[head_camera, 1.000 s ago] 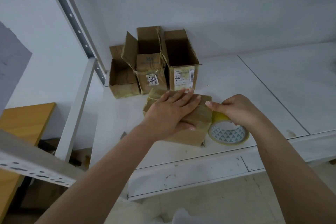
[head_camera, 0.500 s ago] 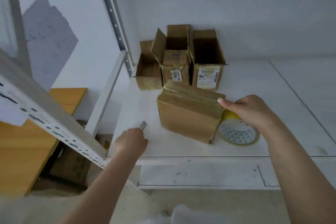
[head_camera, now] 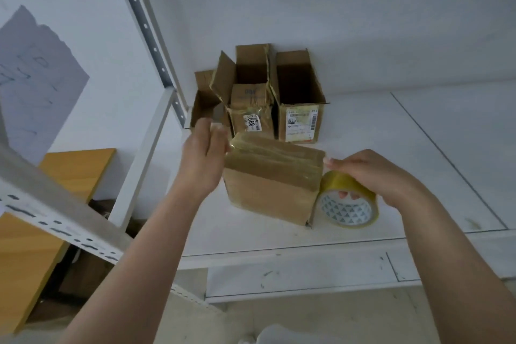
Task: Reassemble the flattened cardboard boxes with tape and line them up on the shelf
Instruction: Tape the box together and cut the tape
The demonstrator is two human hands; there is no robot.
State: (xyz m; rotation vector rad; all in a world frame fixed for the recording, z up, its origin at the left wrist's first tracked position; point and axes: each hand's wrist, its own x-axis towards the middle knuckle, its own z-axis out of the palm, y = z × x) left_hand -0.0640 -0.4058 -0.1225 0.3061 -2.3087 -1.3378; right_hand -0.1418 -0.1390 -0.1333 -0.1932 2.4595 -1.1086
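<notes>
A taped cardboard box (head_camera: 270,193) stands on the white shelf (head_camera: 418,153) near its front edge. My left hand (head_camera: 201,159) is raised at the box's top left corner and pinches a small grey blade-like cutter (head_camera: 218,116), which is blurred. My right hand (head_camera: 374,176) grips a yellowish tape roll (head_camera: 346,212) standing on edge against the box's right side, fingers in its core, index finger at the box's top right edge. Three open boxes stand at the back left: a labelled one (head_camera: 300,123), a middle one (head_camera: 251,114) and a lower one (head_camera: 202,106).
A perforated shelf upright (head_camera: 145,25) rises at the left of the shelf. A grey slotted beam (head_camera: 55,218) crosses the lower left. A wooden tabletop (head_camera: 64,176) lies beyond it. White shelf surface stretches to the right of the tape roll.
My left hand left the box top, dropped to the shelf beside the small grey cutter, then rose with it to the box's top left corner. My right hand stayed on the tape roll.
</notes>
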